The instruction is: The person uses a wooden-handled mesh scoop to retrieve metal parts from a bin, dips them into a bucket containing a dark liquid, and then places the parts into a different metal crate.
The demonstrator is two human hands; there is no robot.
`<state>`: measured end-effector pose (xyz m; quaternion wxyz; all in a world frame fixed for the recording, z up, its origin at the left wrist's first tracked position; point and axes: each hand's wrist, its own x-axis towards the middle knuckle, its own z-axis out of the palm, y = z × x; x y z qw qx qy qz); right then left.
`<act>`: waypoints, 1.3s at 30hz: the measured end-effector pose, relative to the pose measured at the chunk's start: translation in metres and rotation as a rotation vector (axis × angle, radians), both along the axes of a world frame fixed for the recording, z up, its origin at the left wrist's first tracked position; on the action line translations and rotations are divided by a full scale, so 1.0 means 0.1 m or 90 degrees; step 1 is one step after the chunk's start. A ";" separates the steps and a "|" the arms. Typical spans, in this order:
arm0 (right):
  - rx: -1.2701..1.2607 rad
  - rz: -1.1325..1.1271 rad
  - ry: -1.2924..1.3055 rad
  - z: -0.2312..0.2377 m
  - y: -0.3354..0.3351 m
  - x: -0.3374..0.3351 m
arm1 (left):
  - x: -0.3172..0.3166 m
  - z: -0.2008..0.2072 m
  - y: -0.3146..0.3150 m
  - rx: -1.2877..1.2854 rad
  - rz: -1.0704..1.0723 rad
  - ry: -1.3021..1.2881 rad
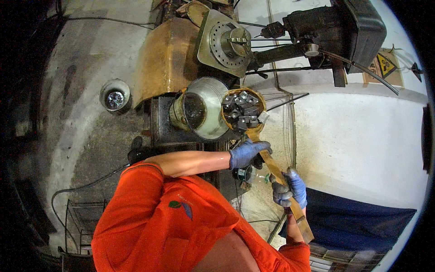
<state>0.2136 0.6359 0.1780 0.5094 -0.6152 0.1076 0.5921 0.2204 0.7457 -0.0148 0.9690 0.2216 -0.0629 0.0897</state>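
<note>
A long-handled scoop with a round yellow rim and a flat, worn yellow handle [273, 167] runs diagonally in front of me. Its round bowl holds several dark metal blocks [244, 108], some with holes. My left hand [249, 153], in a blue-grey glove, grips the handle just below the bowl. Further down, my right hand [290, 188], gloved alike, is wrapped round the same handle, whose end sticks out past my wrist. Directly left of the bowl is a large metal bucket [212, 109] with a pale inner wall and a dark bottom; the bowl's edge overlaps its rim in view.
Beyond the bucket stands a drill press [317, 34] with a round, holed chuck plate [229, 43]. A brown sheet cover [165, 59] is left of it. On the floor at left sits a small bucket [115, 86] with shiny bits inside. Dark blue cloth [353, 220] hangs at right.
</note>
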 end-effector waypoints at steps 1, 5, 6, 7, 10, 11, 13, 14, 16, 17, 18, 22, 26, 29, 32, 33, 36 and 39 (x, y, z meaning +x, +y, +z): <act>-0.005 0.009 -0.002 -0.02 -0.01 0.04 | 0.05 -0.02 -0.06 -0.067 -0.025 0.033; -0.018 -0.003 0.003 -0.04 -0.03 0.12 | 0.07 -0.04 -0.10 -0.105 -0.079 0.083; -0.024 -0.012 -0.007 -0.05 -0.03 0.12 | 0.06 -0.03 -0.10 -0.121 -0.092 0.088; -0.015 -0.002 -0.006 -0.05 -0.05 0.13 | 0.05 -0.02 -0.09 -0.087 -0.072 0.073; 0.022 0.013 -0.007 -0.06 -0.12 0.13 | 0.04 0.00 -0.06 0.016 0.006 0.015; 0.035 0.008 -0.004 -0.06 -0.14 0.11 | 0.04 -0.01 -0.06 0.045 0.044 -0.009; 0.055 0.011 0.006 -0.09 -0.18 0.11 | 0.00 0.04 -0.03 0.044 0.039 0.006; 0.065 0.020 0.009 -0.10 -0.18 0.11 | 0.00 0.07 0.02 0.017 -0.003 0.043; 0.063 0.031 0.002 -0.10 -0.18 0.15 | 0.01 0.09 0.02 0.036 -0.011 0.063; 0.054 0.036 -0.012 -0.09 -0.16 0.14 | 0.02 0.03 -0.01 0.087 0.026 0.042; 0.044 0.042 -0.023 -0.08 -0.15 0.16 | 0.05 -0.01 -0.05 0.090 0.037 0.040; 0.030 0.062 0.019 -0.19 -0.14 0.35 | 0.11 -0.09 -0.15 -0.046 -0.024 0.101; 0.009 0.072 0.033 -0.22 -0.17 0.38 | 0.11 -0.09 -0.18 -0.066 -0.022 0.147; 0.047 0.014 0.056 -0.26 -0.22 0.40 | 0.05 -0.06 -0.15 0.031 0.025 0.136; 0.072 0.020 0.073 -0.29 -0.22 0.44 | 0.23 -0.26 -0.17 0.223 0.162 0.086; 0.079 0.026 0.085 -0.31 -0.23 0.48 | 0.20 -0.31 -0.17 0.459 0.296 0.036; 0.096 0.020 0.110 -0.36 -0.24 0.53 | 0.26 -0.26 -0.19 0.188 0.116 0.098; 0.093 0.026 0.148 -0.39 -0.24 0.59 | 0.49 -0.47 -0.29 -0.037 -0.001 0.173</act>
